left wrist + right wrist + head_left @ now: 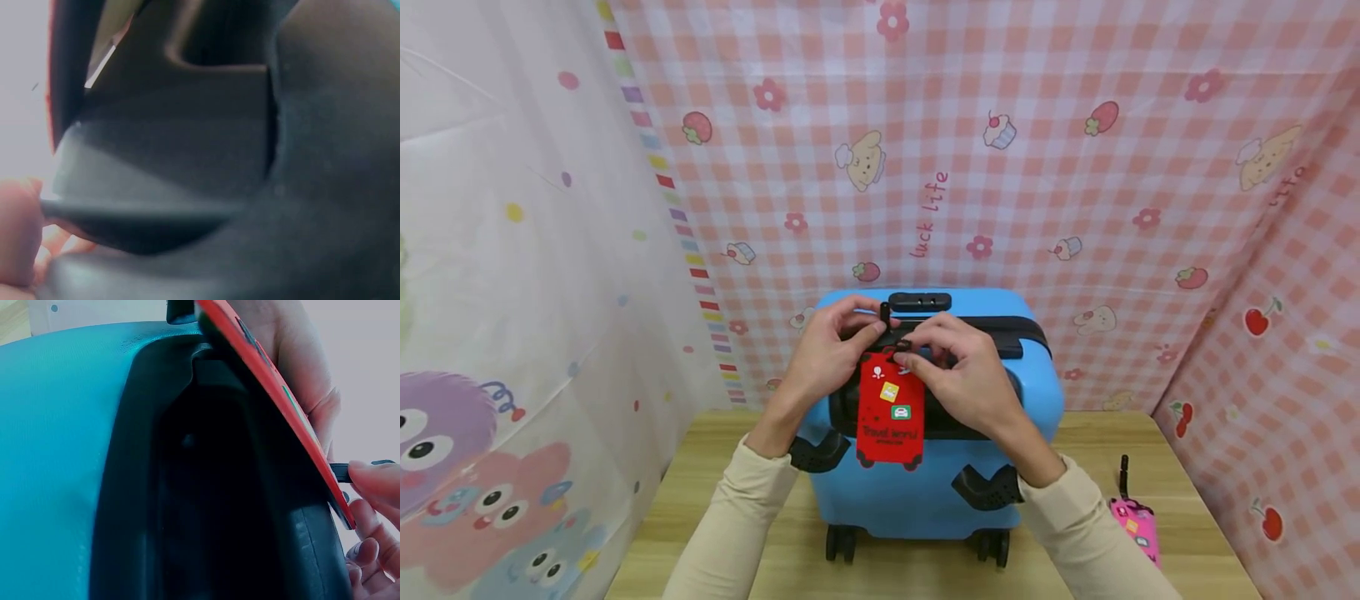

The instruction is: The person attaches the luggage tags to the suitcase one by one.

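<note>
A red luggage tag, printed with small stickers and lettering, hangs in front of the black top handle of a blue suitcase. My left hand pinches the black strap of the tag, whose end sticks up above the fingers. With thumb and fingertips, my right hand pinches the strap close to the tag's top edge. Seen edge-on in the right wrist view, the red tag leans against the handle. The black handle fills most of the left wrist view, with blurred fingertips at lower left.
A pink luggage tag with a black strap lies on the wooden table to the right. The suitcase stands on black wheels, a combination lock on top. Patterned cloths hang behind and at both sides.
</note>
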Motion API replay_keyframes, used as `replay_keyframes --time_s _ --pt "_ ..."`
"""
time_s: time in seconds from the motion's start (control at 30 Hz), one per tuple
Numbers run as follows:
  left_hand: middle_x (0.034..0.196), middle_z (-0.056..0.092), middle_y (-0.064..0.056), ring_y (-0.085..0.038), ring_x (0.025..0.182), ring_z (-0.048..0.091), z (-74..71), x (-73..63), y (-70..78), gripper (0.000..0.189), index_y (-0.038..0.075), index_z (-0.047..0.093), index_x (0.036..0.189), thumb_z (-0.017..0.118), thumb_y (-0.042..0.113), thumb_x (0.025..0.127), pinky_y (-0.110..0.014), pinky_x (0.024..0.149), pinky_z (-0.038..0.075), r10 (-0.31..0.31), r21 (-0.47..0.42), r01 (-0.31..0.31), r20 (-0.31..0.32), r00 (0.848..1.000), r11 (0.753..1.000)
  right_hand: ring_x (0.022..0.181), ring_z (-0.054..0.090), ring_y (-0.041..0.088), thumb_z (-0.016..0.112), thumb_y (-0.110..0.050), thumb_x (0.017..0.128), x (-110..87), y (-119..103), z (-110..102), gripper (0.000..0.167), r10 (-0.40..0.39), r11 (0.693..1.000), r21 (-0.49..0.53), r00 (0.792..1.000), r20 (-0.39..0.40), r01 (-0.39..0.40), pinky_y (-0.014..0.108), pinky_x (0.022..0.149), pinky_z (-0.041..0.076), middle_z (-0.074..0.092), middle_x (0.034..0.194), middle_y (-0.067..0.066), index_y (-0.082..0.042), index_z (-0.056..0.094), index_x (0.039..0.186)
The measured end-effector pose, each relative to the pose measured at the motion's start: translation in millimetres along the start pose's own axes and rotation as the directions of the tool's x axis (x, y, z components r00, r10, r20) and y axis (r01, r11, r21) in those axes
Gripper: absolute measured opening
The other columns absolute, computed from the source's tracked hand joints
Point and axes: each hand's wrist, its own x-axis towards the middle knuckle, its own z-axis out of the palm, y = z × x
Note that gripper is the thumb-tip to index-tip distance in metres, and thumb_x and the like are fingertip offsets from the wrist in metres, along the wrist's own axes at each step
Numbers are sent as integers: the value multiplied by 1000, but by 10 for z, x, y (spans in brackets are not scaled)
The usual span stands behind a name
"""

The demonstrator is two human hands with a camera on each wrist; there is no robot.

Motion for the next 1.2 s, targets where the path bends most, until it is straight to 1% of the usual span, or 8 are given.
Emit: replay_keyframes --time_s 0.2,0.33,0.47,0.6,0.7,0.83,0.93,1.2 --pt "107 75 -9 -20 90 72 -13 -14 0 19 4 65 116 62 10 98 -34 79 59 13 1 -13 -3 1000 1000 65 46 14 73 -8 89 16 -34 12 11 -2 1000 22 999 45 1 27 57 39 62 88 0 -9 75 100" --pt "107 75 -10 -20 92 72 -21 -25 -5 19 5 65 116 61 9 98 -35 80 59 32 6 -32 -8 999 999 63 49 14 72 -7 90 35 -66 24 14 24 999 30 996 82 -27 27 56 42 63 82 -1 -8 73 103" --pt "107 74 -8 -20 92 70 -38 -35 -8 16 6 67 113 62 9 98 -34 80 58 66 16 -66 -15 998 998 65 54 14 69 -8 92 71 -102 34 15 63 997 29 989 131 -68 27 58 48 68 88 1 -6 69 107" --pt "105 73 -8 -20 89 68 -49 -40 -1 14 6 69 109 63 11 97 -34 79 57 69 26 -68 -29 997 997 71 60 13 66 -9 95 103 -129 49 16 95 994 30 983 160 -101 28 64 52 71 97 3 -6 65 111" --pt "103 73 -9 -20 87 68 -45 -39 -1 13 6 71 107 65 11 96 -34 77 56 64 24 -63 -41 997 998 76 64 13 65 -9 95 110 -135 66 20 112 991 52 982 155 -122 29 68 54 72 99 5 -5 61 114" --pt "99 73 -10 -20 83 69 -33 -36 -11 14 5 72 105 64 8 95 -34 74 56 68 24 -67 -40 997 997 71 64 14 66 -9 95 115 -122 85 28 127 986 89 983 131 -139 30 69 52 74 92 6 -4 52 119" --pt "96 74 -11 -21 79 68 -33 -41 -18 14 5 73 104 63 7 94 -35 70 56 72 24 -71 -34 997 997 69 63 13 65 -9 95 126 -104 100 31 138 983 103 983 119 -151 31 70 51 74 87 4 -5 47 120" --pt "93 75 -11 -20 77 68 -45 -47 -29 13 5 74 100 64 6 93 -34 70 56 91 24 -90 -36 995 996 65 63 14 65 -9 95 117 -88 139 30 155 976 137 982 108 -169 30 67 51 74 89 6 -7 50 121"
